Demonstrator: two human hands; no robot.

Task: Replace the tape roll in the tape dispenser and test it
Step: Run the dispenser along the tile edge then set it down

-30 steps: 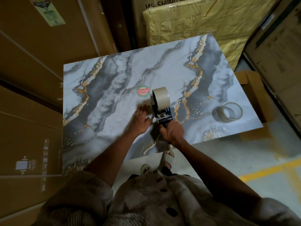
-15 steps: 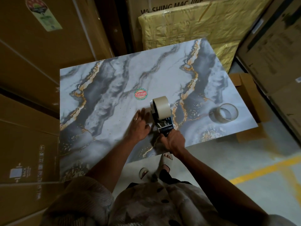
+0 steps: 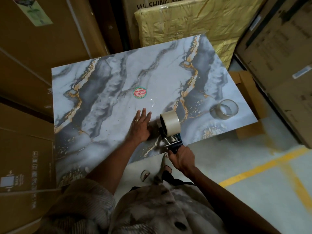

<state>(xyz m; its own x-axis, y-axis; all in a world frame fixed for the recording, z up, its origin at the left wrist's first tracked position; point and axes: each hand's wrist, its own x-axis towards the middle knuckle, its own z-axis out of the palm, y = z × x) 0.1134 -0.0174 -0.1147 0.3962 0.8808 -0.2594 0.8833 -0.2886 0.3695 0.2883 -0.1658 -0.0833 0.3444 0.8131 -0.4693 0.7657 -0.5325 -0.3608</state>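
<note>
- head view: i see the tape dispenser [image 3: 170,132] near the front edge of the marble-patterned table [image 3: 104,85], with a full tape roll [image 3: 170,123] already seated on its wheel, so i judge the swap is done and this is the test pull.
- head view: the right hand [image 3: 182,158] is curled round the dispenser's handle, at or just past the table's front edge; its grip looks firm, the thumb side toward the roll.
- head view: the left hand [image 3: 141,127] lies flat on the table just left of the dispenser, fingers straight and a little spread, holding nothing; it seems to be pressing the surface down.
- head view: a faint shiny strip [image 3: 152,104] shows on the table beyond the left hand, near the round sticker [image 3: 139,93]; i take it for clear tape laid along the top, though its edges are hard to make out.
- head view: the old roll [image 3: 224,109], nearly spent, lies on the right part of the table, well apart from the dispenser.
- head view: cardboard boxes [image 3: 33,48] stand around the table, and a yellow wrapped package [image 3: 177,24] behind it.
- next move, as i judge it: tilt the dispenser so the blade bites and tears the tape, with the left hand steadying the strip; whether the tape has reached the blade i cannot tell.
</note>
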